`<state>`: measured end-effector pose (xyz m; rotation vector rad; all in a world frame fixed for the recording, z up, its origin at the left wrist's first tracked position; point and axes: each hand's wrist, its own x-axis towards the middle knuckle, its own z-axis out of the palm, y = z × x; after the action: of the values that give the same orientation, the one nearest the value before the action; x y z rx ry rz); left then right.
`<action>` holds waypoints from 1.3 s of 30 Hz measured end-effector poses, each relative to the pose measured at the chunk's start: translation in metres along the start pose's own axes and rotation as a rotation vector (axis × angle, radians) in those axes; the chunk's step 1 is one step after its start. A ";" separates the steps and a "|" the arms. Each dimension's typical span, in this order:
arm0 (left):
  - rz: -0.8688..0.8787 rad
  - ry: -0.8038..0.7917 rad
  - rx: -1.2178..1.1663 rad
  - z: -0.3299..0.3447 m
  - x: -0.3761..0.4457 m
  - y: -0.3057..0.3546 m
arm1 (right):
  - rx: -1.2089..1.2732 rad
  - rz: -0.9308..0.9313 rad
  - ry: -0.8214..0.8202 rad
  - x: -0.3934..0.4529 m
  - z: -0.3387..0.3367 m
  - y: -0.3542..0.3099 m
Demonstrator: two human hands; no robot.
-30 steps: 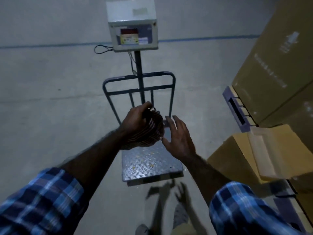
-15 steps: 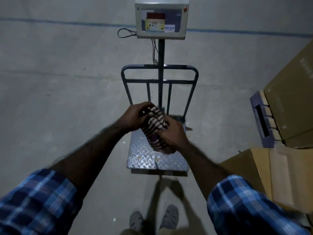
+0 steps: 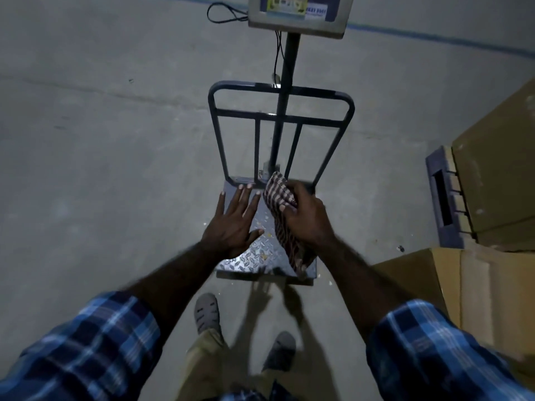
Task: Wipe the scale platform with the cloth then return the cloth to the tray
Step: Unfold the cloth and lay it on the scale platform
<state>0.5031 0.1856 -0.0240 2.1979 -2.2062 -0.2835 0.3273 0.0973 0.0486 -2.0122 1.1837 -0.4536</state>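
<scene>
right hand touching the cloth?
Touching. The head view shows the right hand with fingers and thumb curled round the striped cloth, which hangs from it over the scale platform.

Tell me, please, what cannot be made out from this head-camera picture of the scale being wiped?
- Tray: not in the head view, so where the cloth returns is unknown.
- Display box: cut off by the top edge, labels too blurred to read.
- Scale platform: its right part is hidden under the right hand and cloth.
- Left hand: whether it touches the platform or hovers cannot be told.
</scene>
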 end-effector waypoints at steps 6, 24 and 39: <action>0.027 -0.028 -0.065 0.019 0.016 -0.039 | 0.276 0.180 0.038 0.023 0.029 -0.027; 0.031 0.048 -0.390 0.155 0.075 -0.096 | -0.727 -0.050 -0.033 0.040 0.140 0.113; 0.019 -0.091 -0.608 0.361 0.042 -0.087 | -0.688 0.072 -0.116 -0.028 0.257 0.296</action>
<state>0.5393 0.1865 -0.3964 1.8495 -1.8364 -0.9264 0.2971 0.1424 -0.3412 -2.5063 1.4632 0.1381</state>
